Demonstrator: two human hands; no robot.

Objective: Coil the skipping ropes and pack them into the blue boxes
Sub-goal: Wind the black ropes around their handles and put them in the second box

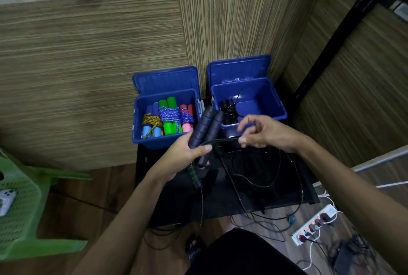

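Head view looks down on a low black table (220, 197) set against a wood-grain wall. My left hand (183, 153) grips a pair of black handles with blue rings (206, 128), held side by side and tilted up toward the far edge, their tops level with the gap between the two boxes. My right hand (265, 132) pinches the black cord (223, 141) between thumb and forefinger just beside the handles, the other fingers spread loosely above it. From there the cord falls in slack loops across the table's middle and spills over its near edge toward the floor.

Along the far edge stand two blue boxes with lids tipped back. I see the left box (141, 140) packed with coiled ropes: a light-blue pair bound in orange cord (151, 125), a green pair (169, 115) and a pink pair (187, 118), both wrapped in purple cord. The right box (276, 109) holds one black coiled rope (229, 111) in its left end, a loop of its cord arching upward.

Another black handle with green rings (194, 175) lies on the table beneath my left hand. A green plastic chair (19, 208) sits left of the table, and a power strip (315, 224) lies on the floor off the near right corner.
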